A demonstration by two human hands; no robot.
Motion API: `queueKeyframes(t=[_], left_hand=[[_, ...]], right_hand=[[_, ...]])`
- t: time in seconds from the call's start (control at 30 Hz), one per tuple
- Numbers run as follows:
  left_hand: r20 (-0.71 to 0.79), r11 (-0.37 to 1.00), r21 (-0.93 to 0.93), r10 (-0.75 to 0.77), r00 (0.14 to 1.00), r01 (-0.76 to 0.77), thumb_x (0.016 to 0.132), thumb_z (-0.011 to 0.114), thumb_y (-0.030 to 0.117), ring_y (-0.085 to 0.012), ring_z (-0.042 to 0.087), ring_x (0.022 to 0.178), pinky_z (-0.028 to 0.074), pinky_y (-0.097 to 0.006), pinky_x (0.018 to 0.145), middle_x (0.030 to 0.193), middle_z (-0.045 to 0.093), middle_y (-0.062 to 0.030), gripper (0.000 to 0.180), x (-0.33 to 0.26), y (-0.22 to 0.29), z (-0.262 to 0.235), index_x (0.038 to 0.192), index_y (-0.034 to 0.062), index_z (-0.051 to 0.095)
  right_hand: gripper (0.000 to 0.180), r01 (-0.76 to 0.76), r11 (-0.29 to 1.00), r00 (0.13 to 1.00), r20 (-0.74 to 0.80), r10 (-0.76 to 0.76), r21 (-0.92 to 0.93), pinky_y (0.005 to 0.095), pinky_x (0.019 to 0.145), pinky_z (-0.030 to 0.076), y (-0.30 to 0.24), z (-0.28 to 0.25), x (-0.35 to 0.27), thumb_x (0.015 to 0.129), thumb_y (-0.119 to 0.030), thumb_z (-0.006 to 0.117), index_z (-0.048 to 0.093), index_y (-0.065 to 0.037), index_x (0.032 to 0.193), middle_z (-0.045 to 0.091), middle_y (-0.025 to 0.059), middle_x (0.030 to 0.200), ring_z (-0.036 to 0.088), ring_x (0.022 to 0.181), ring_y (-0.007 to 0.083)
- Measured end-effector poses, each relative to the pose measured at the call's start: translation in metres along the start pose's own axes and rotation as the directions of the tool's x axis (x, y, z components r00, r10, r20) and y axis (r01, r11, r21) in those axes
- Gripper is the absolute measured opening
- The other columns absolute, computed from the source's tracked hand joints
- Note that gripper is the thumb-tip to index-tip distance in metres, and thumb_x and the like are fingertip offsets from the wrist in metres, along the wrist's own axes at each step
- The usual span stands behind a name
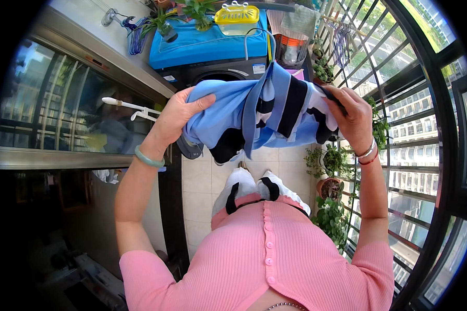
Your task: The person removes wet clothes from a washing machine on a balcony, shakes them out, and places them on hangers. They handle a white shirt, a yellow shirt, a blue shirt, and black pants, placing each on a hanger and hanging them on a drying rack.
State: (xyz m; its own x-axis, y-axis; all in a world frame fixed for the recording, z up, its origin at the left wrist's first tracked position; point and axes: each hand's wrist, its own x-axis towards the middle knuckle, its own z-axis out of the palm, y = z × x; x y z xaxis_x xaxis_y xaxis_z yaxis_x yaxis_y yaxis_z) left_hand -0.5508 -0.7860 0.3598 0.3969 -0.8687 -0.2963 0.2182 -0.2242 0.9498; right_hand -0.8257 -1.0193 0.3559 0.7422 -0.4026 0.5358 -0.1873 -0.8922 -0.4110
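**Garment Held Between Both Hands, Front of Washing Machine**

The light-blue garment (pixel 218 106) with black and white panels is suspended between your two hands, above the floor and in front of your torso. Its fabric is bunched, with a blue-edged fold standing up near the middle.

Your left hand (pixel 179 116) grips the plain blue end, thumb on top of the cloth; its remaining fingers are mostly hidden. Your right hand (pixel 352 114) pinches the opposite end at a dark edge, fingers curled. The hands are set well apart.

A pale green bangle (pixel 149 157) encircles your left wrist; a silver bangle (pixel 368 150) and a red cord (pixel 369 159) encircle your right.

Beyond the garment stands the dark washing machine (pixel 184 76), fitted with a bright blue cover (pixel 202 52). A yellow drain basket (pixel 237 15) and potted plants rest on top. Purple hangers (pixel 136 39) hang to its left. To your right, further hangers (pixel 341 44) hang near the barred window, and a terracotta pot (pixel 330 188) stands beside the tiled floor (pixel 197 181).
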Motion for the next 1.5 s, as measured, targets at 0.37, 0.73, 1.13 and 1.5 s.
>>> queueKeyframes(t=[0.37,0.73,1.13,1.5], left_hand=[[-0.23,0.368,0.919,0.219,0.948,0.138,0.068,0.082,0.036,-0.0297,0.063,0.093,0.048,-0.036,0.078,0.094,0.068,-0.0067,0.044,0.027,-0.009,-0.053,0.1,0.0126,0.065],[-0.276,0.862,0.434,0.404,0.872,-0.261,0.088,0.07,0.019,-0.0004,0.048,0.072,0.04,-0.018,0.063,0.076,0.059,0.0081,0.02,-0.002,-0.022,-0.061,0.094,-0.0005,0.07],[-0.015,0.565,0.696,0.629,0.778,-0.443,0.095,0.057,0.037,-0.0147,0.057,0.101,0.044,-0.03,0.088,0.111,0.064,-0.0062,0.04,-0.001,0.025,-0.018,0.121,0.0078,0.063],[0.131,0.221,0.821,0.824,0.551,-0.526,0.076,0.077,0.015,-0.0179,0.053,0.062,0.041,-0.028,0.056,0.069,0.054,-0.0033,0.016,0.015,0.031,0.006,0.086,0.0061,0.068]], right_hand=[[0.021,0.053,0.923,0.95,0.266,-0.164,0.381,0.0263,0.059,0.044,0.013,-0.051,0.013,0.081,-0.007,0.07,0.066,0.004,0.098,0.062,0.0112,0.075,0.058,0.063,0.0184],[0.023,-0.259,0.85,0.929,-0.121,0.348,0.459,0.0184,0.059,0.036,0.037,-0.007,-0.001,0.089,-0.015,0.07,0.066,0.004,0.101,0.055,-0.0062,0.074,0.043,0.068,0.0027],[0.022,-0.248,0.717,0.945,0.001,0.326,0.652,0.0181,0.064,0.039,0.034,0.003,-0.003,0.09,-0.015,0.068,0.066,0.003,0.103,0.059,-0.0055,0.079,0.048,0.072,0.0029],[0.035,-0.243,0.909,0.969,0.032,0.247,0.338,0.0237,0.065,0.046,0.058,-0.014,0.004,0.097,-0.032,0.056,0.068,0.001,0.096,0.063,0.0048,0.076,0.059,0.071,0.0114]])
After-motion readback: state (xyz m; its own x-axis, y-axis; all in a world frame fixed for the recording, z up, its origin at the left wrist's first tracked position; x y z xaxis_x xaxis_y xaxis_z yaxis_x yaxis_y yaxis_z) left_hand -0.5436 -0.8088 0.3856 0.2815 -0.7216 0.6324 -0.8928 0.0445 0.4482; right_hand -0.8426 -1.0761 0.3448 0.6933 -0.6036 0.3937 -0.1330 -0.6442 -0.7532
